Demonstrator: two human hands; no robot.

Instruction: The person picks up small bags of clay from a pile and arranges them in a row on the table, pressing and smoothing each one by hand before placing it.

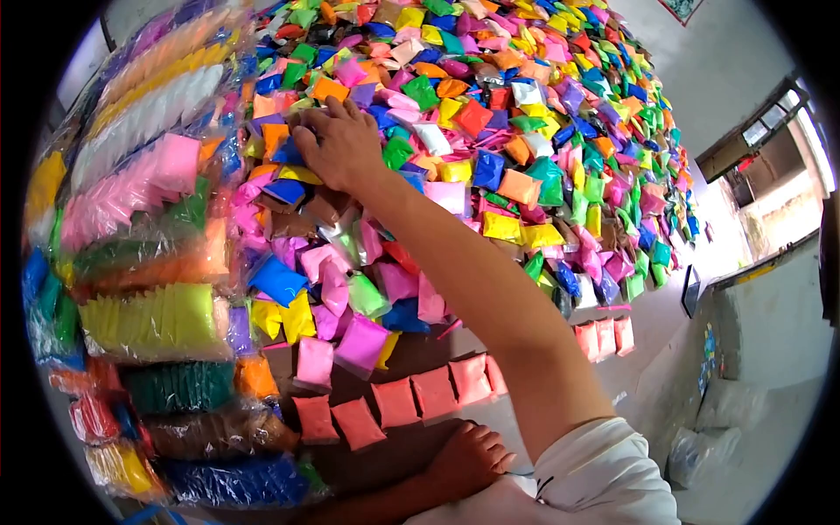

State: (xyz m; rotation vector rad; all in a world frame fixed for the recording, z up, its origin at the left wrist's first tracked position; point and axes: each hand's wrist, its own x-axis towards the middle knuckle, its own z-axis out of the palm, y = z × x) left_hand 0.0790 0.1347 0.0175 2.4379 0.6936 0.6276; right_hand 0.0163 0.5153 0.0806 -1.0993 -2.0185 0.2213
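1. the right hand (339, 144) is in the upper left part of the frame. its bare arm runs up to it from a white sleeve (604, 477) at the lower right.
2. the hand lies palm down on the heap of small packets (525, 131). the fingers (308, 131) are bent and press into the heap. the tips are hidden among the packets, so i cannot tell if they have hold of one.
3. the packets it touches are right under the fingers, at the left edge of the heap. a blue packet (285, 190) lies just below and left of the wrist, and an orange packet (329, 88) lies just above the fingers.
4. the small packets are close to square, so they have no clear long side. they lie every which way.
5. this hand is the one on the heap. low in the middle of the frame a bare limb (472, 459) rests on the floor, well apart from the heap. i cannot tell if it is the left hand or a foot.
6. down the left side of the frame are long clear bags, each with one colour: a pink bag (131, 192), a yellow bag (149, 319) and a green bag (175, 385).
7. a row of red packets (394, 402) lies flat on the floor below the heap.
8. i can read no words or brand on any packet or bag. they are too small and blurred.
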